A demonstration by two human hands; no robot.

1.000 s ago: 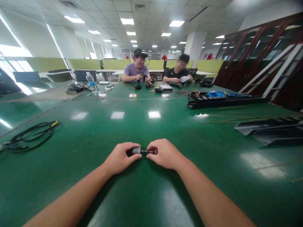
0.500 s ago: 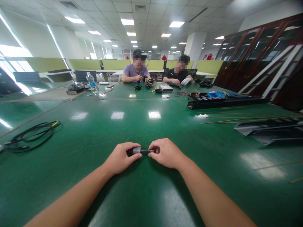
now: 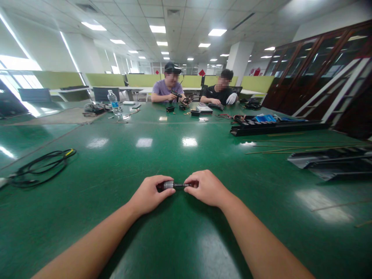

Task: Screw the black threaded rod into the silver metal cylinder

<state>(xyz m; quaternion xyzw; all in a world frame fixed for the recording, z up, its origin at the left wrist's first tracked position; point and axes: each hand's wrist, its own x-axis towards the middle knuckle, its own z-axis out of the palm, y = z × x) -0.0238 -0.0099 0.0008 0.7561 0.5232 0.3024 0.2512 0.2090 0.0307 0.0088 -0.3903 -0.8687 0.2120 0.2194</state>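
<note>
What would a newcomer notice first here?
The left hand and right hand pinching a small black-and-silver cylindrical part, centre foreground on the long glossy green table. Two seated people, one in a lilac T-shirt, one in a black T-shirt, sit at the far side. A coiled black cable lies at left.

Small black-and-silver cylindrical part (image 3: 168, 185), held level

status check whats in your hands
Left hand and right hand gripping either end of a small cylindrical part with a metal collar. Black cable coil far left, away from the hands.
</note>
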